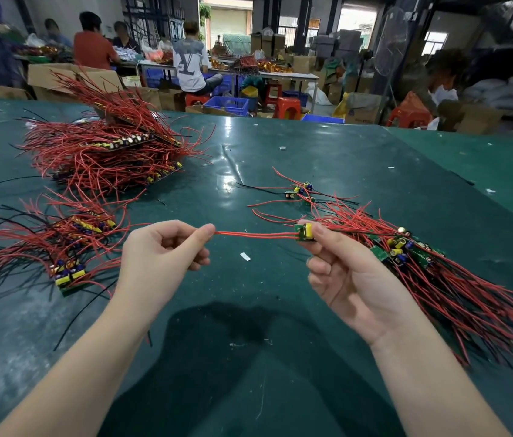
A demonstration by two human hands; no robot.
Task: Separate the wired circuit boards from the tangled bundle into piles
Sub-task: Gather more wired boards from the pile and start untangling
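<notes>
Currently held: one circuit board [305, 232], green with a yellow component, pinched between thumb and forefinger of my right hand [348, 272], the other fingers loosely curled beneath. Its red wires [255, 234] run level to my left hand [162, 257], where thumb and forefinger pinch their free ends and the remaining fingers curl into the palm; both hands are raised above the green table [280, 357]. Tangled bundle [438, 269]: boards and long red leads, lying toward the table's right edge, just behind my right hand; whether it touches the hand I cannot tell. Small group of boards [300, 190]: near the table's middle, beyond the bundle. Sorted pile [69, 247]: near the left edge, boards with red and black wires. Large stacked pile [113, 149]: toward the far left corner. White scrap [245, 256]: on the table beneath the stretched wires.
</notes>
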